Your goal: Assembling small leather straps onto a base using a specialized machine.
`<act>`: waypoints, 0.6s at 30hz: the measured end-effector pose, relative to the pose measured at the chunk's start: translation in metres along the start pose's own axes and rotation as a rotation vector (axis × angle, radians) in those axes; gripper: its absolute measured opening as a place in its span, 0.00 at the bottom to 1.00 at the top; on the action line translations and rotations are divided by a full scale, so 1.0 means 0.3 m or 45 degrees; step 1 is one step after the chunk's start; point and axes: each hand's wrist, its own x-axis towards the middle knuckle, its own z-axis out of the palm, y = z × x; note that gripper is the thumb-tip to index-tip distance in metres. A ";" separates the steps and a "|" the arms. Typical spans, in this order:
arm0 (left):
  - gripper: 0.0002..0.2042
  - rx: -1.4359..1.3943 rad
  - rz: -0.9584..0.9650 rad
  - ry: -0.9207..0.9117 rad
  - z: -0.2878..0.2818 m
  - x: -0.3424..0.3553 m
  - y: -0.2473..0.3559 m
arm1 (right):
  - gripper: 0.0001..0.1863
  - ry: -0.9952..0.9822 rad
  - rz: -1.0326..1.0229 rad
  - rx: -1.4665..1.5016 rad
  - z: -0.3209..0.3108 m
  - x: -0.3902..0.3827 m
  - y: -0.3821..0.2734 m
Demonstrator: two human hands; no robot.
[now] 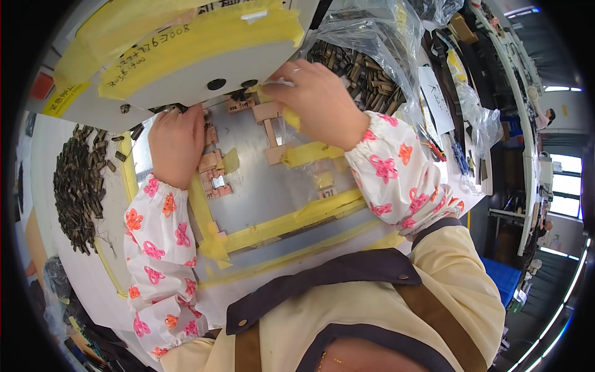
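Observation:
My left hand (176, 147) reaches up to the lower edge of a grey machine head (242, 65). Its fingers are drawn together, and the tips are hidden against dark parts there, so what they grip cannot be made out. My right hand (322, 99) is bent inward under the same edge, with fingers closed; anything in them is hidden. Yellow wrapping (291, 118) shows at one of its fingers. Below and between the hands lies a shiny metal plate (248, 192), with copper-coloured blocks (214, 164) along its left side and more blocks (266, 111) near my right hand.
Yellow tape (291, 214) borders the plate. A heap of small dark brown pieces (77, 186) lies at left; similar pieces (359, 74) fill a clear plastic bag (396, 43) at upper right. A paper sheet (436, 99) and pens (436, 147) lie right. A blue bin (501, 279) stands beyond.

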 end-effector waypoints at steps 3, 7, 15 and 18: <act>0.05 0.289 -0.152 -0.031 0.017 -0.005 -0.088 | 0.11 0.044 0.105 -0.035 -0.078 -0.073 0.075; 0.12 0.487 -0.309 0.051 -0.037 -0.003 -0.095 | 0.10 -0.009 0.399 -0.232 -0.149 -0.126 0.162; 0.08 -0.116 0.103 0.064 0.025 0.031 0.058 | 0.10 -0.109 0.611 -0.273 -0.089 -0.114 0.255; 0.12 -0.161 0.104 -0.072 0.043 0.026 0.032 | 0.08 0.006 0.524 -0.360 -0.058 -0.118 0.276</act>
